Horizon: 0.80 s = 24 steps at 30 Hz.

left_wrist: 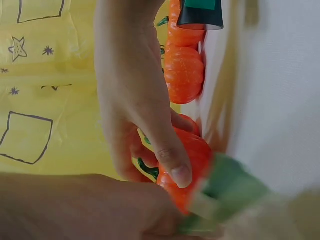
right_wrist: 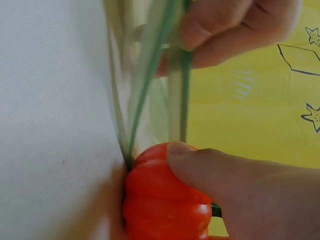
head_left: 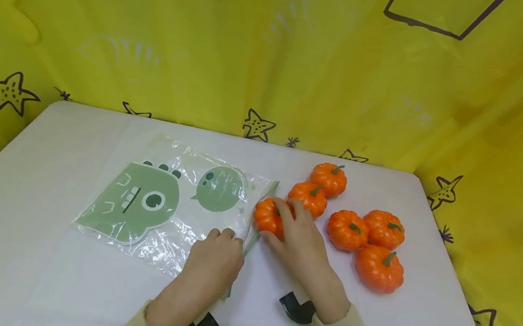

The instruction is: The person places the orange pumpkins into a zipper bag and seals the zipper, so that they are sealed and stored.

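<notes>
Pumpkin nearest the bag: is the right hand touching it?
Touching. The right wrist view shows the right hand with its thumb laid directly on the pumpkin, no gap between.

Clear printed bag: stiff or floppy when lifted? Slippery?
Probably floppy: the bag lies flat with wrinkled film. Likely slippery, given its glossy highlights. Its green-trimmed edge may droop if the left hand, pinching it, lets go.
</notes>
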Motion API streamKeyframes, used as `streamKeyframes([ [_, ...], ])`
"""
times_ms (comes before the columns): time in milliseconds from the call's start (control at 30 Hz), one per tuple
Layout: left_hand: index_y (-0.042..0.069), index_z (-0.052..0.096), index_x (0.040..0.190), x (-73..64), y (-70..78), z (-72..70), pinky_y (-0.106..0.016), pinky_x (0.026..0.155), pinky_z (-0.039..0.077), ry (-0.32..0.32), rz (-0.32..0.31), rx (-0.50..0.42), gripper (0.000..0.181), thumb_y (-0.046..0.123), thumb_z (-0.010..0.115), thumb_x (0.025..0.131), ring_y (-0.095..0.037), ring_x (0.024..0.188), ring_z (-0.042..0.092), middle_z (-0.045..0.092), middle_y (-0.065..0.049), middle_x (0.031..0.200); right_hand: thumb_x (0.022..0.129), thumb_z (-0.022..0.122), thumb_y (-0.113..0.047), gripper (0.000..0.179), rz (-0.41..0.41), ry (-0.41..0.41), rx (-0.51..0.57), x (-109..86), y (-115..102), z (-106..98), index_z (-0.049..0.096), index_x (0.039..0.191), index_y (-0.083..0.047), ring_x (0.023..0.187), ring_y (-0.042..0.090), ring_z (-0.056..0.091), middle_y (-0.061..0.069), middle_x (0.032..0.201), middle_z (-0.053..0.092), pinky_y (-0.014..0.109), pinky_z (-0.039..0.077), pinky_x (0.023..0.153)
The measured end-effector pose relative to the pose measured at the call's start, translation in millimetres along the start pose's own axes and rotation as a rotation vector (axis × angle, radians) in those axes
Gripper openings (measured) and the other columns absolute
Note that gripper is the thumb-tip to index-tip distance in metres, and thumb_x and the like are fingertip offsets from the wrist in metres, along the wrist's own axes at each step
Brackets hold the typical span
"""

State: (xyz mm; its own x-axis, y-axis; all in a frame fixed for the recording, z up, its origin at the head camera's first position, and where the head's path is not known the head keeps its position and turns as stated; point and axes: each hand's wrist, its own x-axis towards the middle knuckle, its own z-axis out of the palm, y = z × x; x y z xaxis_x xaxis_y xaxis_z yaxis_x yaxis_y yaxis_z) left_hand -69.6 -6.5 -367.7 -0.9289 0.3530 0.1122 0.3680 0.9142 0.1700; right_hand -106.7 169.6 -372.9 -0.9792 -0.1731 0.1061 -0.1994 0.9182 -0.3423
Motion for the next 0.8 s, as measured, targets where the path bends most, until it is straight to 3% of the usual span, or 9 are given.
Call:
streamKeyframes([
  [167, 0.006, 0.059, 0.068, 3.3, 0.2, 2.8, -0.035, 0.044, 0.049, 0.155, 0.028, -0.061, 0.019, 0.010, 0.074, 0.078, -0.022, 0.051, 0.054, 0.055, -0.005, 0.061, 0.082, 0.080, -0.032, 0.068, -0.024, 0.047, 0.025, 1.0, 1, 3, 0.048, 0.136, -0.004, 0.113, 0.034, 0.058, 0.017, 0.131, 0.051, 0.049, 0.055, 0.094],
  [267, 0.006, 0.056, 0.069, 4.1, 0.0, 2.3, -0.033, 0.043, 0.048, 0.201, 0.048, -0.048, 0.020, 0.006, 0.075, 0.076, -0.022, 0.048, 0.055, 0.053, -0.004, 0.058, 0.083, 0.080, -0.026, 0.068, -0.027, -0.002, 0.054, 1.7, 0, 1, 0.048, 0.140, -0.008, 0.117, 0.036, 0.058, 0.017, 0.137, 0.047, 0.049, 0.053, 0.096],
  [433, 0.006, 0.053, 0.072, 2.6, 2.9, 1.7, -0.034, 0.042, 0.050, 0.194, 0.037, -0.002, 0.025, 0.000, 0.077, 0.072, -0.023, 0.045, 0.057, 0.054, -0.005, 0.054, 0.084, 0.077, -0.019, 0.068, -0.037, -0.066, 0.109, 1.1, 0, -1, 0.047, 0.145, -0.014, 0.121, 0.036, 0.058, 0.017, 0.143, 0.044, 0.051, 0.051, 0.099],
  [667, 0.006, 0.053, 0.077, 2.8, 6.7, -3.7, -0.035, 0.042, 0.050, 0.189, 0.020, -0.066, 0.024, -0.004, 0.074, 0.073, -0.026, 0.046, 0.059, 0.056, -0.006, 0.055, 0.081, 0.082, -0.024, 0.070, -0.061, 0.061, 0.078, 3.3, -1, 1, 0.047, 0.139, -0.007, 0.113, 0.033, 0.058, 0.016, 0.129, 0.056, 0.048, 0.053, 0.096],
  [800, 0.004, 0.056, 0.082, 1.9, 8.0, -9.4, -0.033, 0.044, 0.050, 0.190, 0.053, -0.094, 0.024, -0.005, 0.076, 0.073, -0.023, 0.048, 0.060, 0.057, -0.005, 0.057, 0.079, 0.084, -0.025, 0.074, -0.045, 0.119, 0.115, 5.1, -4, 4, 0.045, 0.135, 0.002, 0.114, 0.035, 0.058, 0.020, 0.126, 0.058, 0.048, 0.051, 0.100],
])
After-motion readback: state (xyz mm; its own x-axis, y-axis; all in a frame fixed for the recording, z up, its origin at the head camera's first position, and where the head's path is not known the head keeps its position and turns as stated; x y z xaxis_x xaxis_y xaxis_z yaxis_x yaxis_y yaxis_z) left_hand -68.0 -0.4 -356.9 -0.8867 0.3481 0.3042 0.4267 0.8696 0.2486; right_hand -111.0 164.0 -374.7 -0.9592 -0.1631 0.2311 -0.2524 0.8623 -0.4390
